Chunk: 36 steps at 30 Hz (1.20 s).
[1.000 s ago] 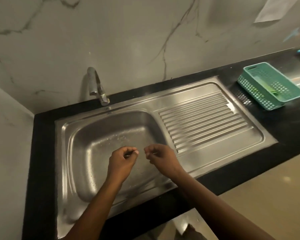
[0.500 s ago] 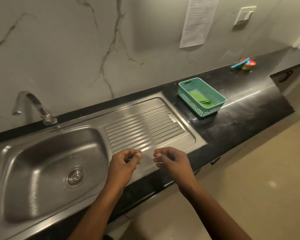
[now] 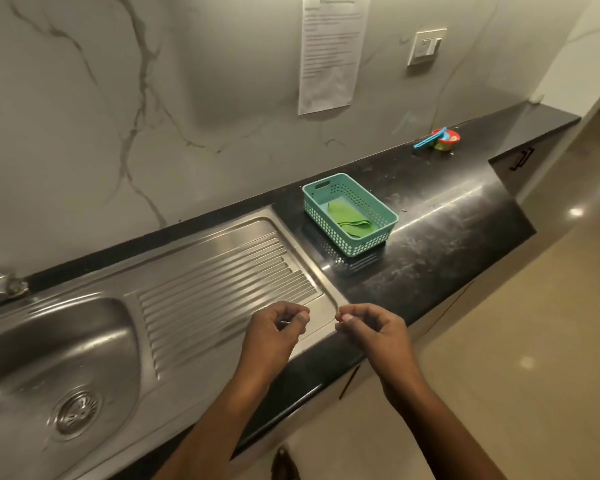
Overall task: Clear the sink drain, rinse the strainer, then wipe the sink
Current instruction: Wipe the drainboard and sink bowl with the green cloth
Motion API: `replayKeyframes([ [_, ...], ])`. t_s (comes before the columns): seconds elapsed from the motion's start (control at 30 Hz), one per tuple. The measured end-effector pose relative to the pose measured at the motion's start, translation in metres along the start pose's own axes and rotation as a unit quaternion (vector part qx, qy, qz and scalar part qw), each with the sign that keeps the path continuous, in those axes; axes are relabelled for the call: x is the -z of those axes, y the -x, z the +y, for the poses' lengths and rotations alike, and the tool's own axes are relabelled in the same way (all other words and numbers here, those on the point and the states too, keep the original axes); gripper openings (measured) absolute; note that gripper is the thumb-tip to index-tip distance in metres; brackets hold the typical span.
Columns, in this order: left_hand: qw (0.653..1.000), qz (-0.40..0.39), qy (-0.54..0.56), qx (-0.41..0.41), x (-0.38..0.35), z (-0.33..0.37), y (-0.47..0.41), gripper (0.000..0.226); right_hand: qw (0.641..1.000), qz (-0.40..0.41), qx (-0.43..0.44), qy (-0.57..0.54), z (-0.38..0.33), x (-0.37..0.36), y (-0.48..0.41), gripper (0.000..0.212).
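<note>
A steel sink (image 3: 21, 344) fills the lower left, with the round strainer (image 3: 77, 412) seated in its drain. Its ribbed drainboard (image 3: 215, 285) runs to the right. My left hand (image 3: 274, 336) hovers over the drainboard's front right corner, fingers curled and thumb pinched to forefinger on something thin; I cannot tell what. My right hand (image 3: 374, 332) is beside it over the black counter edge, fingers pinched the same way. A teal basket (image 3: 312, 195) on the counter holds a green cloth (image 3: 349, 221). Only the tap's base (image 3: 0, 284) shows at the left edge.
The black counter (image 3: 447, 230) stretches right to a cabinet handle (image 3: 522, 159). A small red bowl (image 3: 447, 138) with a blue utensil sits near the wall. A paper sheet (image 3: 329, 53) and a switch (image 3: 426, 46) are on the marble wall. Tiled floor lies at the right.
The view has swung right: the sink basin slid to the left edge and the basket and far counter came into view. Both hands stayed pinched, now over the drainboard corner instead of the basin.
</note>
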<state>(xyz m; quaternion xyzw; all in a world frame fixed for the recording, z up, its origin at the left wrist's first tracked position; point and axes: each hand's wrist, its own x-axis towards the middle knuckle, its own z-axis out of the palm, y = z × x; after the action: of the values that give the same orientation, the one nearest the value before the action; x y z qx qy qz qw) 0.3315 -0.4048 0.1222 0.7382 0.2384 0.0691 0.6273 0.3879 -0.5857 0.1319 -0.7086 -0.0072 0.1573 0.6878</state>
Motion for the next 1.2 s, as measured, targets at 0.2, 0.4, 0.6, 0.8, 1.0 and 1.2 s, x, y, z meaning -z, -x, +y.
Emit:
replayKeyframes([
  [0.2, 1.0, -0.011, 0.009, -0.002, -0.029, 0.026, -0.055, 0.01, 1.0, 0.004, 0.003, 0.027, -0.03, 0.018, -0.061, 0.012],
  [0.4, 1.0, 0.003, 0.012, -0.007, -0.029, 0.046, -0.102, 0.012, 0.996, -0.012, 0.041, 0.078, -0.054, 0.024, -0.134, 0.014],
  [0.6, 0.997, 0.066, 0.015, 0.022, -0.01, 0.04, -0.125, 0.013, 0.974, -0.043, 0.084, 0.205, -0.071, 0.021, -0.234, 0.018],
  [0.8, 0.983, 0.173, 0.026, 0.058, -0.008, 0.03, -0.133, 0.011, 0.861, -0.094, 0.128, 0.483, -0.062, 0.02, -0.353, 0.043],
  [1.0, 0.966, 0.242, 0.037, 0.085, -0.025, 0.023, -0.144, 0.011, 0.748, -0.161, 0.089, 0.637, -0.029, 0.021, -0.416, 0.035],
  [1.2, 0.958, 0.267, 0.034, 0.099, -0.033, 0.023, -0.152, 0.01, 0.764, -0.142, 0.118, 0.619, -0.012, 0.027, -0.427, 0.029],
])
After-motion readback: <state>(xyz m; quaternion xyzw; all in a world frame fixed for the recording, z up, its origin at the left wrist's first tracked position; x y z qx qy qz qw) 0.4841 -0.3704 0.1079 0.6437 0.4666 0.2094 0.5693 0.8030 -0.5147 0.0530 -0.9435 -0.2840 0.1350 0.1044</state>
